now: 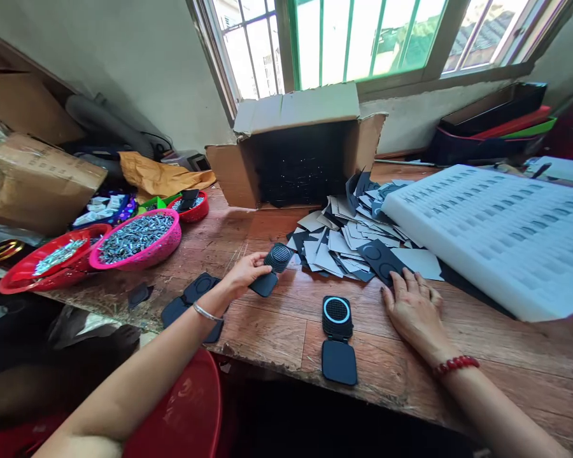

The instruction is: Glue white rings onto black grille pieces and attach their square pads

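My left hand [246, 275] grips a small black hinged folding device [279, 257] with a ridged round pad, held just above the table. My right hand [413, 302] rests palm down with its fingers stretched out, the fingertips at the lower edge of a dark card [381, 259] with ring outlines. Between my hands, near the table's front edge, a similar black folding device [339, 362] lies unfolded, a pale blue ring on its upper half. More black folded pieces [201, 287] lie beneath my left forearm, partly hidden by it.
A loose heap of grey and black cards [337, 245] spreads before an open cardboard box [229, 175] holding dark contents. A white foam tray [482, 248] leans at the right. On the left stand a pink basket of metal parts [136, 238] and a red basket [23, 273]. A red stool [191, 401] is below.
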### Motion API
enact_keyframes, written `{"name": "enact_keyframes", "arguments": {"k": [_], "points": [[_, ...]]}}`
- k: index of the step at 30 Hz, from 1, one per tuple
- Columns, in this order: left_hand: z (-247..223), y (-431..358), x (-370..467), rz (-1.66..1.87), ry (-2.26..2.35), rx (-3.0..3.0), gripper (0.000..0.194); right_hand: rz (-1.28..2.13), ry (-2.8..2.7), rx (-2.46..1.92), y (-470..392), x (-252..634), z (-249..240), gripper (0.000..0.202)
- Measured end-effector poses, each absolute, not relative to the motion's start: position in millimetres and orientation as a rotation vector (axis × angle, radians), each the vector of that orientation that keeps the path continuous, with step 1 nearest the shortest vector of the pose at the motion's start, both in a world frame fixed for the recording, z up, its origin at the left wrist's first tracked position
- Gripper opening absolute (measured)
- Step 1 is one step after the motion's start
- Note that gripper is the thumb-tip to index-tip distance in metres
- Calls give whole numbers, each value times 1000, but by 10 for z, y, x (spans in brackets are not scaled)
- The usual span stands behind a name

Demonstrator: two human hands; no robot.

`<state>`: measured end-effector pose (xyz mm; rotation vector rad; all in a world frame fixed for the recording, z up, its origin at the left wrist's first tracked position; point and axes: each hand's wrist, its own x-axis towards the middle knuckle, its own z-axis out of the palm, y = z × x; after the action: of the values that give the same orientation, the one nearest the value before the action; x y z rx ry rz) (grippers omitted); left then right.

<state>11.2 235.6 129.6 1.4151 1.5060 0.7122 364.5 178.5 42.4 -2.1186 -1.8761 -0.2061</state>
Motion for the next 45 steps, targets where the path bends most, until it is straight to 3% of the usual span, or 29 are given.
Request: {"name": "enact_keyframes", "arguments": {"k": [6, 13, 19, 25, 28, 32, 34, 36, 38, 41, 45], "points": [[1097, 1893, 308, 813, 1337, 1279, 55, -163, -1877, -2106, 1757, 3632, 448, 48], [979, 1869, 447, 1015, 1469, 1390, 66, 11, -1611, -2014, 1763, 3724, 574, 48], [999, 1584, 603, 1136, 1550, 1718, 41, 125, -1494, -2048, 2084, 3877, 696, 54], [945, 1215, 887, 1142, 1314, 1222, 36, 418, -1344, -1886, 2243, 3941, 916, 31], [973, 1122, 1011, 1167, 1213, 980, 38, 599, -1279, -1722, 2081, 3748, 1030, 35], [1034, 1121, 1195, 1205, 976, 725, 60, 887, -1244, -1473, 1679, 3254, 1043, 43], [1057, 1151, 1253, 1174, 880, 664, 62, 1009, -1227, -1328, 1489, 3031, 1022, 41], [1070, 1177, 1264, 1167, 896, 669, 49, 859, -1349, -1262, 1357, 2879, 1029, 33], [1081, 1186, 1234, 1179, 979, 744, 35, 472, -1614, -1225, 1292, 2795, 1079, 26], [1107, 1171, 1160, 1159, 1017, 922, 27, 56, -1978, -1080, 1292, 2734, 1201, 29], [1146, 1139, 1082, 1124, 1004, 1109, 21, 136, -2217, -942, 1371, 2686, 1325, 19]]}}
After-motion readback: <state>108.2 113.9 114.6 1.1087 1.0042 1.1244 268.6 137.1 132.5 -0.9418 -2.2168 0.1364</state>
